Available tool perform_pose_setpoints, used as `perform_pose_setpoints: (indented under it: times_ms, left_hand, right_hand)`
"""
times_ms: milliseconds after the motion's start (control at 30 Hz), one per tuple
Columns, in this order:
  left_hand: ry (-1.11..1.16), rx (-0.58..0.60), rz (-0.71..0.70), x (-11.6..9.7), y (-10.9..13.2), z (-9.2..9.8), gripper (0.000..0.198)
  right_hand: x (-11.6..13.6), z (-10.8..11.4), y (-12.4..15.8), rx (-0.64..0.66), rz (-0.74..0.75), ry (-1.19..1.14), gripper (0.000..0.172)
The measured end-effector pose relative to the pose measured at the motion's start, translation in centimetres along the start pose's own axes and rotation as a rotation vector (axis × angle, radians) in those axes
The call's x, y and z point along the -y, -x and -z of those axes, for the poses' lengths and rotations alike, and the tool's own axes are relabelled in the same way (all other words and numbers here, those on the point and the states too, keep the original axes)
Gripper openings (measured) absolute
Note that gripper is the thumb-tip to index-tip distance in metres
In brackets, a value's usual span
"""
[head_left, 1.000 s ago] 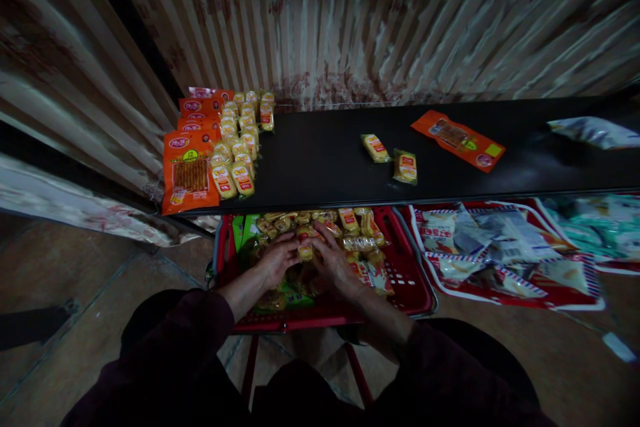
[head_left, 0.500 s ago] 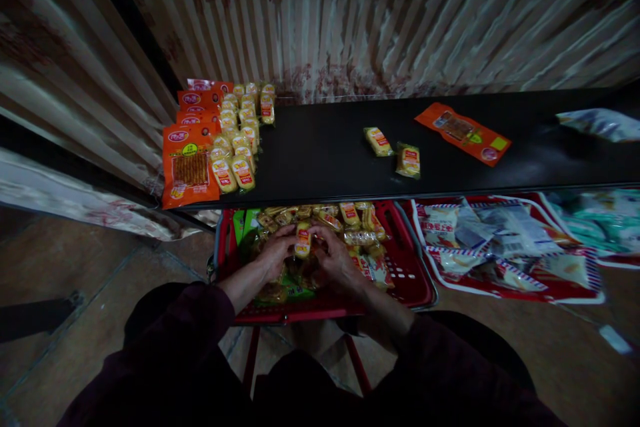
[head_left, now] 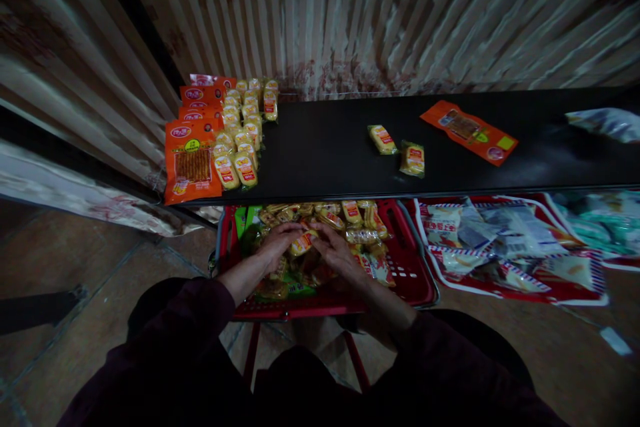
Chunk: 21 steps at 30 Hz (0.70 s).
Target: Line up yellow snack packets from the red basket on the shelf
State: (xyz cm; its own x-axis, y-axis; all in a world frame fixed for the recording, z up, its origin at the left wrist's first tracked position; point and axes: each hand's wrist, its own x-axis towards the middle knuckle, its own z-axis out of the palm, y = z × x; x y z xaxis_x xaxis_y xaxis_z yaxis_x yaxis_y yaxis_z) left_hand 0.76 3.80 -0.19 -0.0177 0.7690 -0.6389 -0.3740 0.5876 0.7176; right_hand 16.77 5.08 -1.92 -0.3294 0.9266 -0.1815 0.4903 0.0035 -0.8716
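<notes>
Both hands are over a red shopping basket (head_left: 425,280) filled with wrapped snacks. Between them is a small yellow wrapped snack cake (head_left: 301,244) with a red and white label. My left hand (head_left: 278,244) is closed on its left side. The fingers of my right hand (head_left: 336,252) close on its upper right side. More wrapped cakes (head_left: 351,212) lie around the hands in the basket, with a green packet (head_left: 246,221) at its left. On the black shelf (head_left: 320,147) above, wrapped cakes (head_left: 246,167) stand in rows beside orange snack packets (head_left: 193,160).
Two loose wrapped cakes (head_left: 413,159) and an orange packet (head_left: 470,132) lie on the shelf, with a pale packet (head_left: 603,124) at its right end. A second red basket (head_left: 500,290) holds white and blue snack bags. Behind hangs a pleated curtain (head_left: 350,20).
The cake between my hands has gone from upright to tilted and sits slightly lower. My fingers have come closer together over it. The view has shifted slightly.
</notes>
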Motion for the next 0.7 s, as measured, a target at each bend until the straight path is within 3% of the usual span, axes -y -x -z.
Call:
perform_pose_setpoints:
  times_ms: [167,367,567,700]
  left_hand:
    - [0.016,-0.093,0.021,-1.8,0.7,-0.2,0.017]
    - [0.141,-0.117,0.024,-2.1,0.3,-0.1,0.016]
    - [0.275,-0.138,-0.019,-1.7,0.0,-0.2,0.020]
    - [0.333,-0.136,-0.026,-1.8,0.1,-0.2,0.019]
  right_hand:
    - [-0.1,-0.2,0.0,-0.022,-0.228,-0.388,0.034]
    - [0.1,-0.7,-0.1,-0.134,-0.270,-0.670,0.032]
    - [0.5,-1.1,0.2,-0.157,-0.270,-0.721,0.030]
    - [1.0,-0.8,0.5,-0.127,-0.251,-0.599,0.024]
